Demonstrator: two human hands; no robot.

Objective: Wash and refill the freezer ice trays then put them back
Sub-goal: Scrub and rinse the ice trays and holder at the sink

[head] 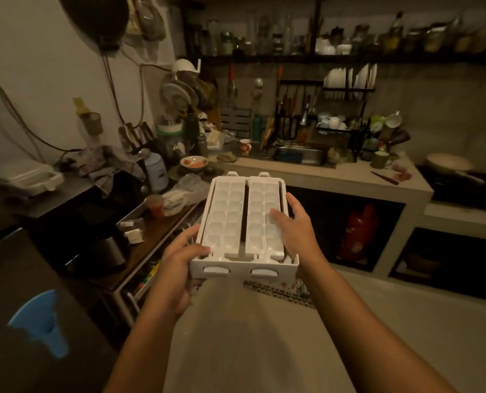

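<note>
Two ice trays (224,217) sat side by side in white holder (244,270), held in mid-air. Fingers of left hand (176,268) curled round holder's near-left corner; right hand (295,231) gripped right edge, thumb on tray.

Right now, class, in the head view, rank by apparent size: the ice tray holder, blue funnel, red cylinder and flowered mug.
1. ice tray holder
2. blue funnel
3. red cylinder, though it stands much farther from the camera, so this pair is unsure
4. flowered mug, smallest
</note>
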